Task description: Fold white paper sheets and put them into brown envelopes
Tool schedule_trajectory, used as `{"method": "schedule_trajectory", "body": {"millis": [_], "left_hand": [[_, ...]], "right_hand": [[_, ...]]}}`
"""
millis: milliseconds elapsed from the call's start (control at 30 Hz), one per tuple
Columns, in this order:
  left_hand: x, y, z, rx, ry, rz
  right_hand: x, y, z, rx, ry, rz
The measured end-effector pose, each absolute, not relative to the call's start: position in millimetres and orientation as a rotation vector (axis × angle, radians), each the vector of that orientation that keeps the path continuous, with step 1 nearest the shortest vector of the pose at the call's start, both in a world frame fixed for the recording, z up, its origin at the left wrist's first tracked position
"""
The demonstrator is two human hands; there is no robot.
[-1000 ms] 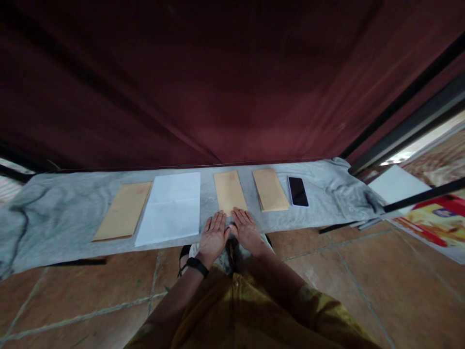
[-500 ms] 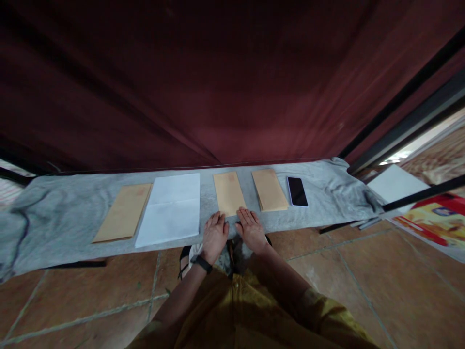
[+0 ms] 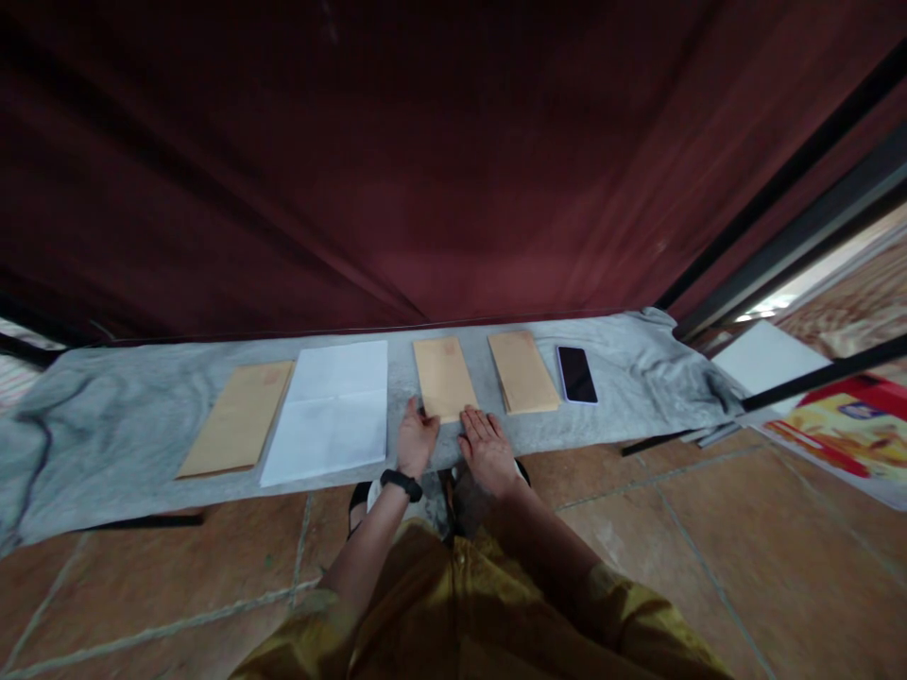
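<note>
A narrow brown envelope (image 3: 443,378) lies on a grey cloth (image 3: 128,425) straight in front of me. My left hand (image 3: 416,439), with a black band on the wrist, reaches to the envelope's near left corner, fingers curled at its edge. My right hand (image 3: 484,446) lies flat and open on the cloth just below the envelope's near right corner. A white sheet of paper (image 3: 332,410) sits to the left of my hands, and a second brown envelope (image 3: 522,370) to the right.
A larger brown envelope (image 3: 237,417) lies at the left of the cloth. A black phone (image 3: 575,373) lies face up right of the envelopes. A dark red curtain (image 3: 397,161) hangs behind. A white board (image 3: 769,357) and a printed poster (image 3: 847,434) lie at the right on the tiled floor (image 3: 673,538).
My left hand has slid forward and left to the envelope's near corner, and its fingers have curled. My right hand has stayed flat, shifting only slightly.
</note>
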State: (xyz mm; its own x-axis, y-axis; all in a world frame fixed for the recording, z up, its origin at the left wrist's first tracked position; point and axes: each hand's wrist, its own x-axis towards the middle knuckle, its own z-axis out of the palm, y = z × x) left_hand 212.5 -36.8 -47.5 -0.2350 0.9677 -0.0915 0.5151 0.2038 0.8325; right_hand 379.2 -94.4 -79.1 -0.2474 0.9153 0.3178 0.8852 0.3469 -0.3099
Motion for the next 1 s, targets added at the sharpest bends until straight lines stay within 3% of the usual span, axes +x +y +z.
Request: {"method": "schedule_trajectory", "body": {"millis": [367,467,633,833,1000], "left_hand": [[241.5,-38.3,-30.0,1.206,1.517,1.139],[249.2,-44.3,-11.9,1.282,1.421,1.187],[242.1,-51.5,-8.6,1.380,1.468,1.289],[224.1,-53.3,-41.6,1.035,1.618,1.161],[223.2,-55.3,-45.3,0.856,1.470,1.049]], "right_hand": [[369.5,-75.1,-57.6,-1.795,-2.077,0.168],[364.4,-66.4,-54.1,-1.790,-1.887,0.366],[346.1,-56.8,-63.2,-1.428,-1.164,0.951],[335.1,-67.0,-89.0,-1.216,-0.910,1.193],[333.0,-72.3,-103.4,-1.207,-1.168,1.182]]}}
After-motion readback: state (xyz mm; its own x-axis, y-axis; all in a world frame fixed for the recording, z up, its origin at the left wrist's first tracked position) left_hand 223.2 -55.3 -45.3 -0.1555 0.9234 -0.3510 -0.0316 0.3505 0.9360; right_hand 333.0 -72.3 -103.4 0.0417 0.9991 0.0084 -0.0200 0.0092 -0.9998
